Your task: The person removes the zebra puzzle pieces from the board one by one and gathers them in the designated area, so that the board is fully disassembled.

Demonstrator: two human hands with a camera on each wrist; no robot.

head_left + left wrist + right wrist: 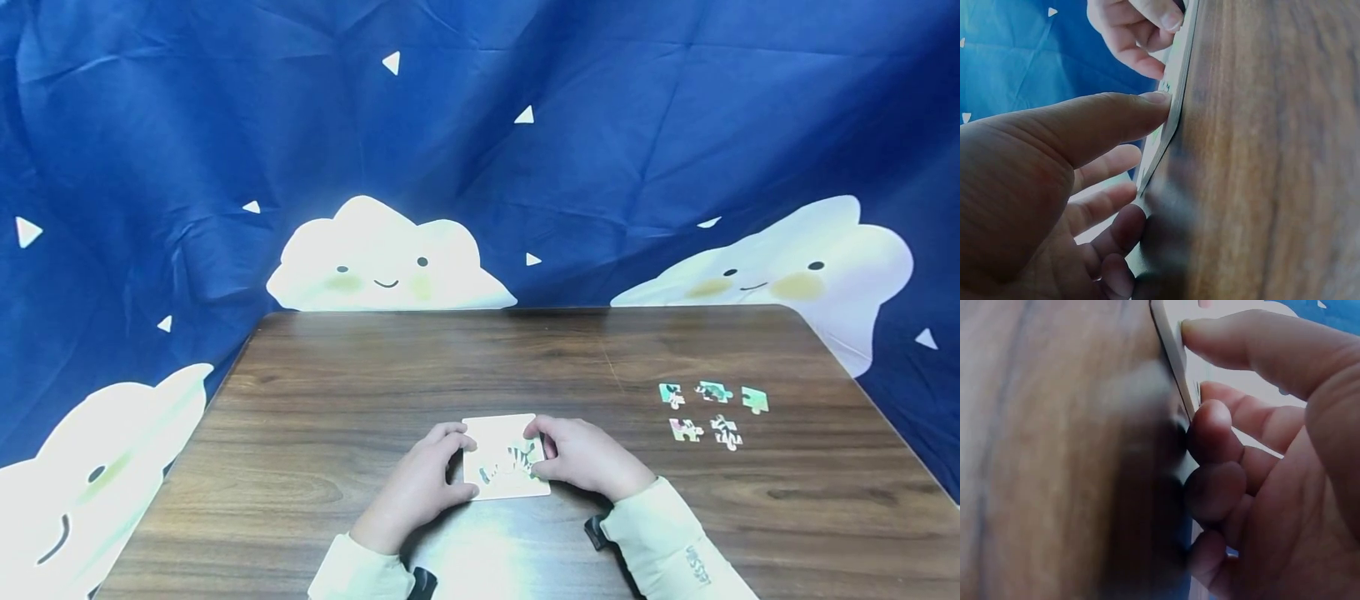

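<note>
A: Main thing first — white puzzle board (504, 458), flat on the brown wood counter (315, 467), near the front edge, roughly centre. It has a zebra picture partly filled in, and some cut-out gaps show.

B: Hands?

A: Both on it. Left hand (417, 487) at the board's left edge, fingers curled round it; the left wrist view shows the thumb tip pressed against the thin edge, the other fingers bent just beside the board. So that grip is closed on the board.

B: And right?

A: Right hand (588, 458) at the right edge, same idea — thumb on the rim in the right wrist view, curled fingers tucked against the board's edge. Gripping the board too. Fingertips sit just beside the zebra print.

B: Board lifted?

A: Cannot tell, the wrist views are too close and blurred.

B: Anything else around?

A: Five loose puzzle pieces (711, 410) on the counter, well off to the right of the hands, in two short rows: three behind, two in front. They are apart from each other, greenish prints. Pale sleeves (667, 542) on both arms. Behind the counter hangs a dark blue cloth (600, 125) with smiling white clouds and small white triangles.
</note>
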